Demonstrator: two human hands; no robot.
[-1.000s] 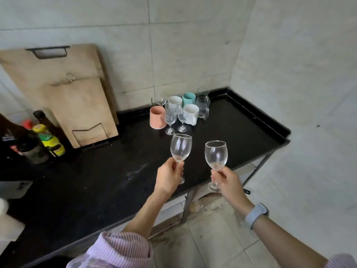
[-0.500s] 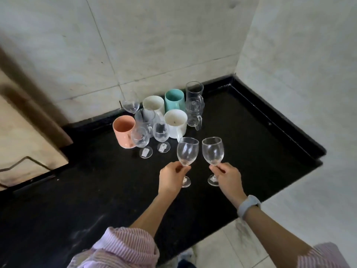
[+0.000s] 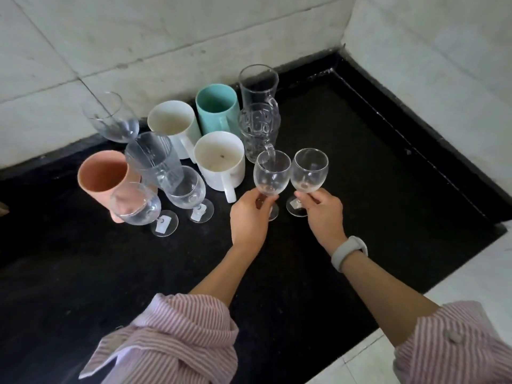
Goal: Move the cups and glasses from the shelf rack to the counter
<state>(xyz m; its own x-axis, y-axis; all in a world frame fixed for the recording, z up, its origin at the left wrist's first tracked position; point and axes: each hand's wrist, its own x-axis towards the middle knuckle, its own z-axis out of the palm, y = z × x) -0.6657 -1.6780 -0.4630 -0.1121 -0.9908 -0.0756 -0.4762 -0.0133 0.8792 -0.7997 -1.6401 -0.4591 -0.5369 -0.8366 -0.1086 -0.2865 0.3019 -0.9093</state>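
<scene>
Person stands at a black stone counter [image 3: 346, 167] in a tiled corner, both arms out, striped pink sleeves pushed up. Left hand [image 3: 249, 217] has fingers pinched round the stem of a small clear wine glass [image 3: 272, 173]; right hand [image 3: 324, 214] pinches the stem of a second matching clear wine glass [image 3: 309, 169] the same way. Both glasses upright, bowls just beside each other, nearly touching; feet look down on or just above the counter, cannot tell which. A pale grey wristband [image 3: 349, 252] sits on the right wrist. Behind and left of the held pair is a cluster already on the counter: a white ceramic mug [image 3: 219, 160] with its handle toward the viewer just left of the left-hand glass, another white mug [image 3: 174, 126] behind it, a teal mug [image 3: 217, 109] next to that near the wall. Right of the teal mug, a tall clear glass tumbler [image 3: 259, 84] at the back and an embossed clear glass mug [image 3: 259, 131] in front of it. Further left, a salmon-pink cup [image 3: 101, 174], a tall clear ribbed glass [image 3: 152, 156], two more stemmed wine glasses with white tags on their feet [image 3: 185, 187] [image 3: 137, 207], and one larger wine glass [image 3: 110, 119] against the wall. Pale floor tile shows at lower right.
</scene>
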